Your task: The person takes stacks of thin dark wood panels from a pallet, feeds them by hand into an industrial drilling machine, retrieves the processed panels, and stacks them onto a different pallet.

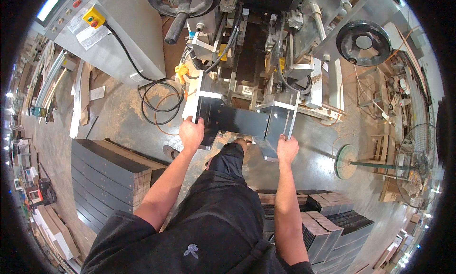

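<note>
Black shirt point(213, 236) is closest to cam, w/ the dark board point(242, 121) ahead of it. Round the board: dusty grey floor point(318, 143), stacks behind on L point(109, 179) & R point(332, 231), fan point(416, 164) off R. Board sits btwn L hand point(192, 134), curled shut on L plate point(199, 100), & R hand point(287, 149), curled shut on R plate point(293, 115); can't tell if they touch it.

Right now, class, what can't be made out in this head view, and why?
In the head view:
Palms of the left hand and right hand: hidden by the hands' backs.
Underside of the dark panel: hidden by its upper face.
Upper-left handwheel: top cut off by the upper edge.
Control screen: readout washed out by glare.
</note>
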The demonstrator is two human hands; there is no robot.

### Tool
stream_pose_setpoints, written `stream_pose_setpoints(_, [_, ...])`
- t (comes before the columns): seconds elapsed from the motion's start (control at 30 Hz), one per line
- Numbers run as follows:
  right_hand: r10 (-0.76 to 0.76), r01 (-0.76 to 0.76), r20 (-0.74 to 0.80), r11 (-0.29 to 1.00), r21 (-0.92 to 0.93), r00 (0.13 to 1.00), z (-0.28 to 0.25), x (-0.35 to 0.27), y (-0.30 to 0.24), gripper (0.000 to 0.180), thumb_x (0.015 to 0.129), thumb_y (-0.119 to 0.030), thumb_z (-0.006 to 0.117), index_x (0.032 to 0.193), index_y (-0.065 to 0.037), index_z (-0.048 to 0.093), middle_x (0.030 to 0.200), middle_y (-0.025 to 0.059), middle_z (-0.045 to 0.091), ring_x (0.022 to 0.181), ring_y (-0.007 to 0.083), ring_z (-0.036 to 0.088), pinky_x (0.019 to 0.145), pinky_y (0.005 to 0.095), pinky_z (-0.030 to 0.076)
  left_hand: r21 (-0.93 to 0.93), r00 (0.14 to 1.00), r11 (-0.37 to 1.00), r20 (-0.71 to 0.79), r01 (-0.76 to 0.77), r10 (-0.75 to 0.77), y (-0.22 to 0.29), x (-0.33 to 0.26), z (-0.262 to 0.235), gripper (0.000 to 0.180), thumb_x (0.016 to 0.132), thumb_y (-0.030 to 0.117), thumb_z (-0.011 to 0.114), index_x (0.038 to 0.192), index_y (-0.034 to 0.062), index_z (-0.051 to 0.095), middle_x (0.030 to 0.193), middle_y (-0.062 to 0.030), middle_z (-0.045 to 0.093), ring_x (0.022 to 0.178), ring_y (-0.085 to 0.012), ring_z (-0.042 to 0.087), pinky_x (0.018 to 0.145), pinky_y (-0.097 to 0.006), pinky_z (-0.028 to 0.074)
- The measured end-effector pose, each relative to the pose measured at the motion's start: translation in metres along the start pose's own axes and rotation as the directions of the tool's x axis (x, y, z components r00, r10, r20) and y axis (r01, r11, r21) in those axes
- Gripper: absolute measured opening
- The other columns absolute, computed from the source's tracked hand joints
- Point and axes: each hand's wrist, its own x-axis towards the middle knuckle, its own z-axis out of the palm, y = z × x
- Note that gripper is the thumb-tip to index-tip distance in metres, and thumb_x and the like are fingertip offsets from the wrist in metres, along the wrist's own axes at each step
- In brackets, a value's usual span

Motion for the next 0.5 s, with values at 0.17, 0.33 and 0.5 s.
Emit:
stream_pose_setpoints(0.17, [-0.025, 0.025, -0.011, 0.999, 0.022, 1.0, 0.002, 0.0, 0.005, 0.033, 0.08, -0.031, 0.064, 0.088, 0.001, 0.069, 0.079, 0.0264, 0.066, 0.08, 0.0441, 0.064, 0.075, 0.0488, 0.049, 0.019, 1.0, 1.0, 0.014, 0.012, -0.012, 0.002, -0.001, -0.002, 0.037, 0.077, 0.03, 0.064, 0.081, -0.0068, 0.064, 0.077, -0.0321, 0.063, 0.079, -0.0475, 0.063, 0.074, -0.051, 0.05])
stream_pose_setpoints(0.33, [0.084, -0.117, 0.094, 0.888, 0.444, 0.992, 0.006, 0.006, 0.022, 0.052, 0.089, -0.048, 0.059, 0.1, 0.003, 0.068, 0.096, 0.0191, 0.069, 0.091, 0.0333, 0.065, 0.083, 0.0416, 0.048, 0.033, 0.999, 0.999, 0.025, 0.024, -0.025, 0.01, -0.003, -0.002, 0.037, 0.077, 0.03, 0.063, 0.083, -0.0067, 0.065, 0.077, -0.0318, 0.063, 0.079, -0.0475, 0.063, 0.075, -0.051, 0.051])
stream_pose_setpoints(0.5, [0.218, -0.512, 0.468, 0.239, 0.825, 0.856, 0.036, 0.018, 0.119, 0.074, 0.092, -0.067, 0.041, 0.125, -0.001, 0.053, 0.13, 0.0197, 0.053, 0.118, 0.0316, 0.053, 0.099, 0.042, 0.043, 0.031, 0.999, 0.999, 0.021, 0.027, -0.028, 0.005, 0.004, 0.003, 0.038, 0.076, 0.03, 0.062, 0.086, -0.0062, 0.066, 0.076, -0.0309, 0.063, 0.079, -0.0457, 0.063, 0.076, -0.05, 0.05])
